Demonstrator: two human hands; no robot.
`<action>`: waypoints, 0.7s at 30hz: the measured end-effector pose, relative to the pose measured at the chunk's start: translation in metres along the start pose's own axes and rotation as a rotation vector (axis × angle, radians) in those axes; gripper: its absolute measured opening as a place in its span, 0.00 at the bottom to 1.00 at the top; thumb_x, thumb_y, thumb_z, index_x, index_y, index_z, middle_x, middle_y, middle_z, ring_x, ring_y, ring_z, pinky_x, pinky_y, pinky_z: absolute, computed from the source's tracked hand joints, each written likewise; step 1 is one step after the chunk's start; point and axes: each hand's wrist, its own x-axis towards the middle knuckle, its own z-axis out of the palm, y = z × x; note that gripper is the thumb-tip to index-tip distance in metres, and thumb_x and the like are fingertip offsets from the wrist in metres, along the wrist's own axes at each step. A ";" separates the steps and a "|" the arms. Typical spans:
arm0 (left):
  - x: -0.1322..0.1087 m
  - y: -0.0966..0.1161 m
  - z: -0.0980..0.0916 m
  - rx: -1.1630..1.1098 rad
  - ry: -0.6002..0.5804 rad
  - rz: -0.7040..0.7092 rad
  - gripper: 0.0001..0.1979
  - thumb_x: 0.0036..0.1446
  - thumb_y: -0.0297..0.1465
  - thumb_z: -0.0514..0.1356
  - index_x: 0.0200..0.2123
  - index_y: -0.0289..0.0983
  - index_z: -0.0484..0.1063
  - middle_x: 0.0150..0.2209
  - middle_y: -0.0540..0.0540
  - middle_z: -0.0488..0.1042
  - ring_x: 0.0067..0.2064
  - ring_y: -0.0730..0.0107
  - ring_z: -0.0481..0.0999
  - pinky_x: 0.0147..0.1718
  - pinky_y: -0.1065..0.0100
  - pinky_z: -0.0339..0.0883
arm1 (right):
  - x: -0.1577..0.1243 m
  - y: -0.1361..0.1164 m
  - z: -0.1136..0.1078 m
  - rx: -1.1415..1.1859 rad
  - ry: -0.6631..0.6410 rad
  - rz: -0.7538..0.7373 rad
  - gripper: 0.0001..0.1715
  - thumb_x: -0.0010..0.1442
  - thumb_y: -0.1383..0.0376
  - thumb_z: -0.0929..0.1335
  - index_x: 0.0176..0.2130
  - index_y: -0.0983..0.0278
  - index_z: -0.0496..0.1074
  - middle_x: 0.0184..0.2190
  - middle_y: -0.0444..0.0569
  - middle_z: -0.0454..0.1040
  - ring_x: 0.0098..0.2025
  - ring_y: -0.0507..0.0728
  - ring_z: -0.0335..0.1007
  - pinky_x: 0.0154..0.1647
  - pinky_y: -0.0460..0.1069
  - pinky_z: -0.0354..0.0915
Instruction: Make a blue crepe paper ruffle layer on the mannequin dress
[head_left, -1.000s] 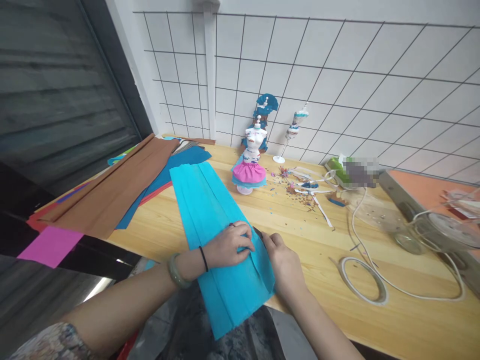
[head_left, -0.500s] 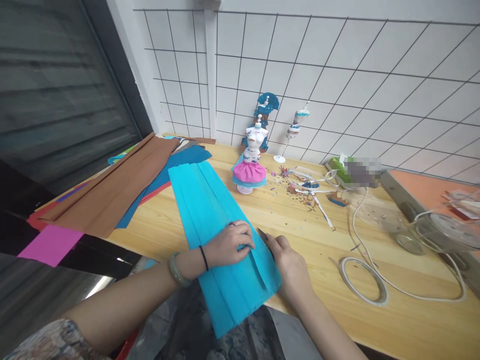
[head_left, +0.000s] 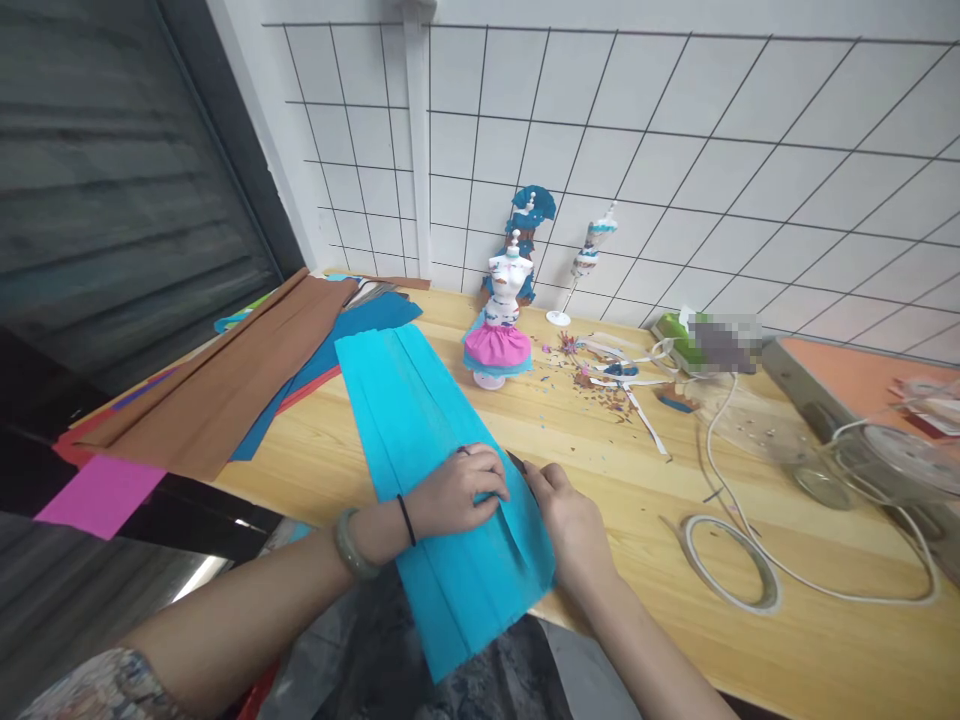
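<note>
While our left hand (head_left: 465,492) pinches the creased turquoise sheet (head_left: 409,400) overhanging the front of the desk (head_left: 637,570), we should hold it taut beside the dark blade (head_left: 517,464) clasped in our right hand (head_left: 571,520).

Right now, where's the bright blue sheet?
In the head view, the bright blue sheet lies at lower centre, under the left hand and beside the right hand.

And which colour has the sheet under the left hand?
The sheet is bright turquoise, best seen in the head view.
</note>
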 end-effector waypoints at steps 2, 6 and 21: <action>0.000 0.000 0.000 -0.001 -0.006 0.001 0.07 0.53 0.23 0.58 0.32 0.38 0.75 0.36 0.46 0.75 0.46 0.65 0.71 0.48 0.62 0.59 | -0.001 0.000 0.000 0.005 -0.003 -0.002 0.26 0.64 0.70 0.60 0.60 0.58 0.62 0.42 0.49 0.71 0.31 0.55 0.75 0.27 0.47 0.60; -0.001 -0.001 0.001 -0.001 -0.003 0.003 0.07 0.53 0.23 0.58 0.32 0.38 0.75 0.36 0.47 0.75 0.45 0.66 0.71 0.48 0.62 0.59 | -0.002 0.000 -0.002 0.012 -0.009 0.000 0.24 0.64 0.69 0.61 0.58 0.58 0.64 0.42 0.48 0.71 0.31 0.54 0.75 0.26 0.46 0.59; -0.001 -0.002 0.003 -0.018 -0.012 -0.002 0.07 0.53 0.23 0.58 0.32 0.39 0.75 0.39 0.46 0.75 0.46 0.66 0.72 0.49 0.63 0.60 | 0.006 -0.004 -0.004 -0.029 0.026 -0.009 0.23 0.65 0.68 0.61 0.58 0.58 0.62 0.41 0.48 0.70 0.30 0.53 0.74 0.24 0.46 0.58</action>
